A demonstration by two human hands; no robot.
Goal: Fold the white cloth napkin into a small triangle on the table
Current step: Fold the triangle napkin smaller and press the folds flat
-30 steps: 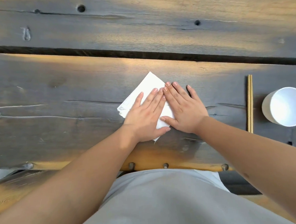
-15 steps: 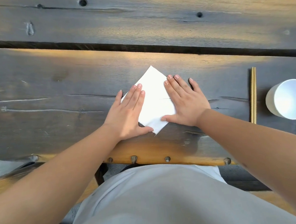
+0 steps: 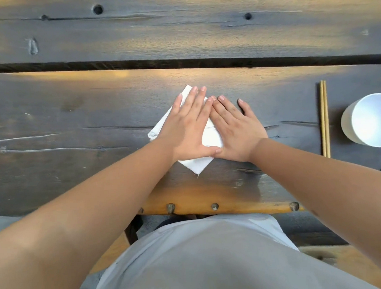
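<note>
Head view: the napkin (image 3: 201,165) lies flat on the desk (image 3: 71,134) as a small folded diamond, one corner pointing toward the person and one away. Both hands rest on top of it. The left hand (image 3: 187,131) lies palm down, fingers straight and close together, covering the left and far portions of the cloth. The right hand (image 3: 235,133) lies palm down beside it, fingers straight and slightly spread; its outer fingers reach past the cloth edge onto the desk. The two index fingers meet near their tips and the thumbs meet at the near side, leaving a triangle of white cloth exposed between the hands. Neither grip pinches anything; both press flat.

Handling judgement: the napkin appears light, soft and thin, in several stacked layers, as the layered left edge beyond the left hand suggests. Such cloth holds a crease only under pressure and may spring open or slide on the wood when released. Recommended hold: pinch all layers together at one free corner, such as the near corner just below the thumbs, while the other hand pins the fold line flat.

Chopsticks (image 3: 324,119) and a white cup (image 3: 372,120) stand well to the right of the right hand.
</note>
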